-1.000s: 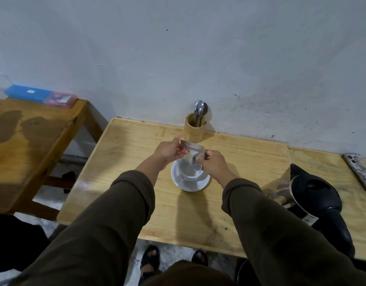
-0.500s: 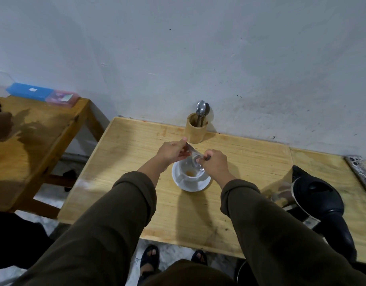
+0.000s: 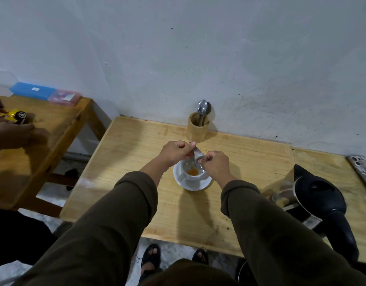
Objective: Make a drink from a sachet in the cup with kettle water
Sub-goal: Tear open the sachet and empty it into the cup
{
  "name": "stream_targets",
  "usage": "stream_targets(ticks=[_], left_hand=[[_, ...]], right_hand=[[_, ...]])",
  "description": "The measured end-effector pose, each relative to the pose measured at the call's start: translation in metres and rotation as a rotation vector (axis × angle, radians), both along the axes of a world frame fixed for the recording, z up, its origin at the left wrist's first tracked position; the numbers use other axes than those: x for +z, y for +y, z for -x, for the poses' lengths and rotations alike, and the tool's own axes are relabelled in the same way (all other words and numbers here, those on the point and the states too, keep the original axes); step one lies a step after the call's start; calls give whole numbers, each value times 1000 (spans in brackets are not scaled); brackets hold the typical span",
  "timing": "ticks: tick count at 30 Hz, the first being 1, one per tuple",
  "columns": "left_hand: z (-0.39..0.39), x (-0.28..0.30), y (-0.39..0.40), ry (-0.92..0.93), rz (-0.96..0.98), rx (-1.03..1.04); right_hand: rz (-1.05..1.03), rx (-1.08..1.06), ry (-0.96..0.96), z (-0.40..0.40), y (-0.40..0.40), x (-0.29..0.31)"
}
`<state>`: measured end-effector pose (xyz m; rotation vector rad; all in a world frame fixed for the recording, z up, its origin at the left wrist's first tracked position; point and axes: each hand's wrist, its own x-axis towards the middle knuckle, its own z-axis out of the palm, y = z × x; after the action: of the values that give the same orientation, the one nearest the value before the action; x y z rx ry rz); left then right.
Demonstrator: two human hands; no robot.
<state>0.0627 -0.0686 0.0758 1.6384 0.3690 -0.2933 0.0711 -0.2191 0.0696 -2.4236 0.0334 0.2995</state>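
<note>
Holding the silvery sachet (image 3: 195, 156) over the white cup (image 3: 191, 172), I pinch its upper end in my left hand (image 3: 174, 151) and its lower end in my right hand (image 3: 216, 167), both hands closed tight on it. The sachet slants down towards the cup, and a small heap of orange powder (image 3: 192, 172) lies in the bottom of the cup. The cup stands on a white saucer (image 3: 195, 185) near the middle of the wooden surface (image 3: 136, 153). Behind it, by the wall, a wooden holder (image 3: 197, 131) keeps two spoons (image 3: 203, 108) upright. The black kettle (image 3: 320, 197) stands well to the right of the cup, near the front edge. On a second surface (image 3: 54, 129) to the left, someone else's hand (image 3: 14, 135) rests beside a yellow toy car (image 3: 12, 116).
</note>
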Motion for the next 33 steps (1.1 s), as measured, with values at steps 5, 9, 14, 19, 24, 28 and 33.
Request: stream_targets(ticks=[5, 9, 14, 19, 24, 28, 33], left_hand=[[3, 3, -1, -19, -21, -43], [4, 5, -3, -26, -57, -88], [6, 7, -2, -34, -103, -105], [6, 9, -5, -47, -169, -141], [6, 6, -4, -52, -200, -135], [9, 4, 3, -52, -111, -27], [10, 1, 12, -50, -96, 20]], right_hand=[[5, -14, 14, 1, 0, 2], [-14, -11, 20, 2, -2, 3], [-12, 3, 35, 3, 0, 5], [-12, -34, 44, 1, 4, 6], [1, -37, 55, 1, 6, 10], [11, -15, 69, 1, 8, 12], [10, -13, 51, 0, 10, 16]])
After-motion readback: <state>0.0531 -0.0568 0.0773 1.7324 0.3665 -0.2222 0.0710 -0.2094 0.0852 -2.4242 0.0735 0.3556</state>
